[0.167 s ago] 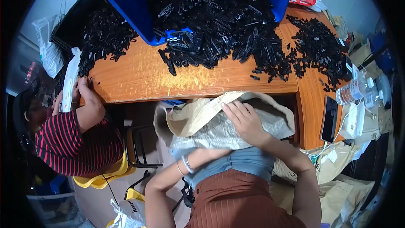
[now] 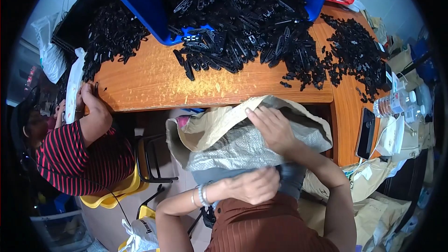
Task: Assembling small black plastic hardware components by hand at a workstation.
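A silvery woven sack [image 2: 228,157] with a folded-over beige lining sits on my lap, against the table's front edge. My right hand [image 2: 274,129] is closed on the sack's rim, its fingers over the beige fold. My left hand [image 2: 254,185], with bracelets at the wrist, hovers in front of the sack near my waist. Its fingers are curled and slightly blurred; whatever they may hold is hidden. Beyond the sack, a big heap of small black plastic parts [image 2: 238,28] spills from a tipped blue bin [image 2: 135,11] onto the wooden table [image 2: 154,81].
To the left a person in a striped shirt [image 2: 86,158] sits on a yellow chair, hands at the table edge. More black parts [image 2: 354,49] lie at the right, beside a phone [image 2: 365,133] and plastic bottles [image 2: 392,103]. Brown sacks [image 2: 364,214] lie on the right.
My left hand has come out from beside the sack and moved right and toward me. The sack's mouth has shifted a little; my right hand stays at the rim.
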A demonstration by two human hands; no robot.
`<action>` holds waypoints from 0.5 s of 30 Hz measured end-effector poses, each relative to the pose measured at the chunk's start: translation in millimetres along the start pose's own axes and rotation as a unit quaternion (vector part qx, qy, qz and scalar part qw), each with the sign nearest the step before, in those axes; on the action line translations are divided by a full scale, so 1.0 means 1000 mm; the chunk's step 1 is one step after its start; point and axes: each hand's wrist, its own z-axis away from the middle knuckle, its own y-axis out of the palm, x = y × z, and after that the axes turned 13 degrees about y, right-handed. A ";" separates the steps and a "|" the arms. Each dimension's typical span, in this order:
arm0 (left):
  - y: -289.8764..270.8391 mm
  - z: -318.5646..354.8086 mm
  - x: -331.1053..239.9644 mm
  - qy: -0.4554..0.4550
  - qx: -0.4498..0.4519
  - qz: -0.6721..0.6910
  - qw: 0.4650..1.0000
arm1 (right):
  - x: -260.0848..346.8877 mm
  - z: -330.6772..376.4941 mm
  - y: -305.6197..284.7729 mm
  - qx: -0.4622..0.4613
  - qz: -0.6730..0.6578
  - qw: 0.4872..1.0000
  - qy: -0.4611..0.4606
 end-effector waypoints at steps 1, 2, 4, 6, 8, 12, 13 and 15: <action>-0.006 -0.004 0.001 -0.120 0.066 0.035 0.990 | -0.002 0.000 -0.003 -0.012 -0.014 1.000 0.001; -0.006 -0.013 0.017 -0.264 0.109 0.013 0.958 | -0.002 -0.003 -0.003 -0.007 -0.016 1.000 0.002; 0.008 0.009 0.053 -0.447 0.386 0.195 0.783 | -0.006 -0.005 -0.003 -0.019 -0.080 0.997 0.007; 0.037 0.029 0.080 -0.412 0.537 0.238 0.697 | -0.004 -0.006 0.001 -0.015 -0.069 0.997 -0.001; 0.109 0.131 0.044 -0.454 0.439 0.249 0.734 | 0.019 -0.019 0.013 0.017 -0.067 0.996 -0.049; 0.108 0.075 0.004 -0.434 0.269 0.515 0.689 | 0.006 0.003 0.042 0.114 0.031 0.992 -0.054; 0.113 0.074 -0.006 -0.436 0.268 0.512 0.690 | 0.002 0.009 0.059 0.151 0.016 0.988 -0.020; 0.139 0.096 -0.031 -0.432 0.312 0.515 0.672 | 0.007 0.000 0.073 0.181 0.028 0.983 -0.024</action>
